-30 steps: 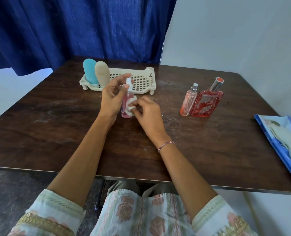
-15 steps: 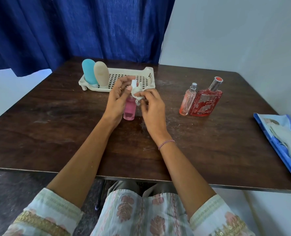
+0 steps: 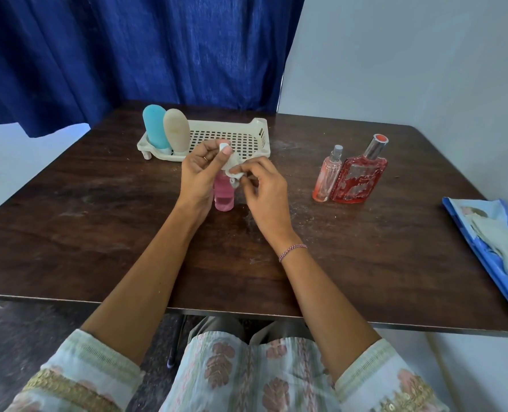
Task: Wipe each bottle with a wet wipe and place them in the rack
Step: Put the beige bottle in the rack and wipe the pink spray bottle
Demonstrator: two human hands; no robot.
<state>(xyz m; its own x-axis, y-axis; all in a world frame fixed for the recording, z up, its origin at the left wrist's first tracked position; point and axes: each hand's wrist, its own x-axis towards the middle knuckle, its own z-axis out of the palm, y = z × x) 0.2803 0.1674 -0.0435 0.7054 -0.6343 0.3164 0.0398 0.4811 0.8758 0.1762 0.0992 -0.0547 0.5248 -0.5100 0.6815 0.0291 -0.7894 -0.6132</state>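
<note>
Pinching a wet wipe (image 3: 233,171) in the right hand (image 3: 264,188), a person is gripping the upright pink bottle (image 3: 224,195) with the curled left hand (image 3: 199,173), near the rack (image 3: 259,135); damp fingers are probably risking a topple.

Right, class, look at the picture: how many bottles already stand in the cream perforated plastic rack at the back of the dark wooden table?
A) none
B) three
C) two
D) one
C: only the rounded blue plastic bottle and the rounded beige plastic bottle stand side by side at the left end of the cream perforated plastic rack.
</note>
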